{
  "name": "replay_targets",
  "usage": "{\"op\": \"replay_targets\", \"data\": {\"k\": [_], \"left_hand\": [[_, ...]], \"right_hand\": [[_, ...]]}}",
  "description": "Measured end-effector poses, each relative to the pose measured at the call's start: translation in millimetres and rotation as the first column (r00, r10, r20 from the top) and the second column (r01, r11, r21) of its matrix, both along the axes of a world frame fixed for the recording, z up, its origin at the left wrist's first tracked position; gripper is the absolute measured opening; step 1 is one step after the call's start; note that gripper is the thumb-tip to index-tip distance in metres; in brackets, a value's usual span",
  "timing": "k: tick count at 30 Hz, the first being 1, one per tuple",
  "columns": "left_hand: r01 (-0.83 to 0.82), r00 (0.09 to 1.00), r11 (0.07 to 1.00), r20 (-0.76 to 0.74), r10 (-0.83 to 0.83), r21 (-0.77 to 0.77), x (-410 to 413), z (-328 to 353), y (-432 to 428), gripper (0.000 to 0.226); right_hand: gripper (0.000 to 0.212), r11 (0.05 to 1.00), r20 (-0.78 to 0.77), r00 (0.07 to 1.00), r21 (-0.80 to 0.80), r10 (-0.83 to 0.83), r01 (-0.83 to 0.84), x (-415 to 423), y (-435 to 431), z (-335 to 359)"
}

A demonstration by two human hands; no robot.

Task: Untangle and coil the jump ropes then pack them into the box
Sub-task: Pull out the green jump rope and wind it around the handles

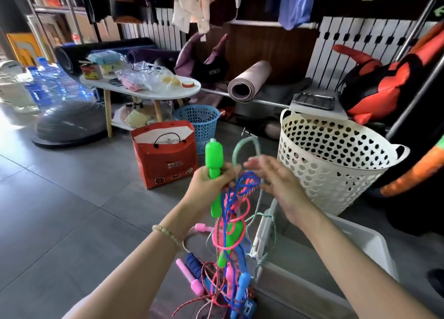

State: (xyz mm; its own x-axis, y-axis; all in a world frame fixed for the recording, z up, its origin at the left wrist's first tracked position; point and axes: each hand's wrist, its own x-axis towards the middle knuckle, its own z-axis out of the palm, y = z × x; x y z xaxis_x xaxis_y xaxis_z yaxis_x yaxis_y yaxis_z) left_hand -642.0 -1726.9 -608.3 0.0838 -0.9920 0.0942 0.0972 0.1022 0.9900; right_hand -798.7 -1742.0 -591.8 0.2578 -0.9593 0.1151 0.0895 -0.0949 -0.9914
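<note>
Grey tiled floor [60,210] — tangled ropes [225,222], white basket [336,169]

Wearing a single strand of small, pale, rounded beads as a bracelet [168,234] around the left wrist, lying just behind the left hand [211,181]. Showing the left forearm [134,268], right forearm [341,253] and right hand [281,186] bare.

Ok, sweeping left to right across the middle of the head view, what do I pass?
Grey balance dome → red paper bag → left hand gripping the green handle → tangled ropes → right hand, open beside them → cream heart-holed basket.
</note>
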Motion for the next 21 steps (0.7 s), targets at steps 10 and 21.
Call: {"op": "replay_targets", "data": {"k": [10, 21], "left_hand": [[-0.144, 0.954, 0.985, -0.25, 0.165, 0.098, 29, 4, -6, 0.011], [-0.134, 0.955, 0.991, -0.265, 0.133, 0.013, 19, 12, -1, 0.01]], "right_hand": [[0.021, 0.979, -0.08, 0.979, -0.065, 0.188, -0.193, 4, 14, -14], [0.066, 0.991, -0.5, 0.864, -0.069, 0.064, -0.114, -20, -3, -30]]}}
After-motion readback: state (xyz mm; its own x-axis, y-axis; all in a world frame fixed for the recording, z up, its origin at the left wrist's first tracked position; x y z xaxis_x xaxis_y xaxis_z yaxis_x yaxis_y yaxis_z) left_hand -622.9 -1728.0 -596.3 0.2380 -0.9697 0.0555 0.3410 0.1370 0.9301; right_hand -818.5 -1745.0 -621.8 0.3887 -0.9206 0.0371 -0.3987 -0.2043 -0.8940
